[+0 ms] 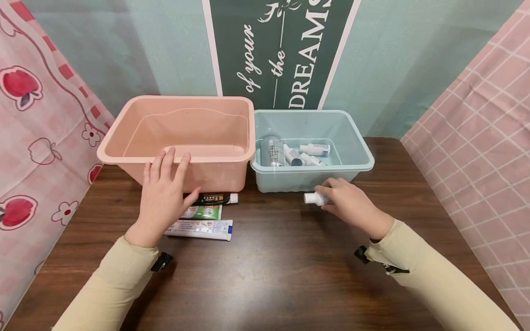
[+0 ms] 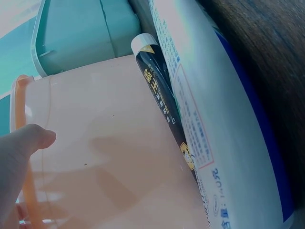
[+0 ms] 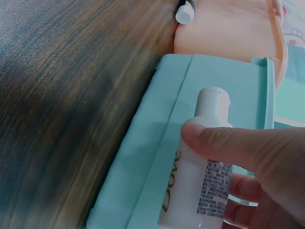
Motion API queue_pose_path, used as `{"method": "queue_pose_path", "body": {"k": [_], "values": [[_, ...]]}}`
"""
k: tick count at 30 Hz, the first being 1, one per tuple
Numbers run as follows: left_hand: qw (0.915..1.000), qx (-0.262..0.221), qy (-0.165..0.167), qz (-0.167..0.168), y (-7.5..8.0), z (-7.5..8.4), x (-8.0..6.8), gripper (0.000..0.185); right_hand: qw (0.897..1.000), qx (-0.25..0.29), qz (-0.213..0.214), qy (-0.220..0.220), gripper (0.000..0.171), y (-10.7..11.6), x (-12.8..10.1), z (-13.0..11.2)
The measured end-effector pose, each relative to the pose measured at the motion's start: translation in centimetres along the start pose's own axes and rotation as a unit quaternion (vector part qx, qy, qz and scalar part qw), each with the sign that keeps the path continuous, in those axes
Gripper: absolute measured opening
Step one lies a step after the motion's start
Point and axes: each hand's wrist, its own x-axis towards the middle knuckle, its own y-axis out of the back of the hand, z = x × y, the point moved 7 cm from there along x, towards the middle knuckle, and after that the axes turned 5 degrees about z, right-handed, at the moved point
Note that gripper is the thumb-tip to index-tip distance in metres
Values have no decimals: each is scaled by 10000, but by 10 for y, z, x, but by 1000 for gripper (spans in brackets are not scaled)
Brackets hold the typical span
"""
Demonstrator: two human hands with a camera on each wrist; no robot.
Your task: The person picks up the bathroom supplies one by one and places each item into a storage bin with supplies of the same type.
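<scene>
Though near, tubes (image 1: 209, 212) and bottle (image 1: 315, 198) partly behind hands (image 1: 162, 197) (image 1: 349, 202).

I'm getting a bright, even head view, with a pale patch of glare on the table (image 1: 248, 271) and a soft shadow beside the left sleeve (image 1: 112, 280). Over on the left wrist, colours run cool and washed out; glare bleaches the upper part of the white tube (image 2: 224, 119), and soft-edged shadows fall across the pink tub (image 2: 95, 105). On the right wrist, I see dim shadow over the wood; the bottle's (image 3: 190, 191) large lettering reads clearly, its small print mushy.
</scene>
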Motion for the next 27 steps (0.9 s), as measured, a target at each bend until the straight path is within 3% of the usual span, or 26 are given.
{"method": "queue_pose_path", "body": {"k": [27], "values": [[9999,-91,62,-27,0,-1,-2,82,9998,-53,143,-107,42,33,-8,3]]}}
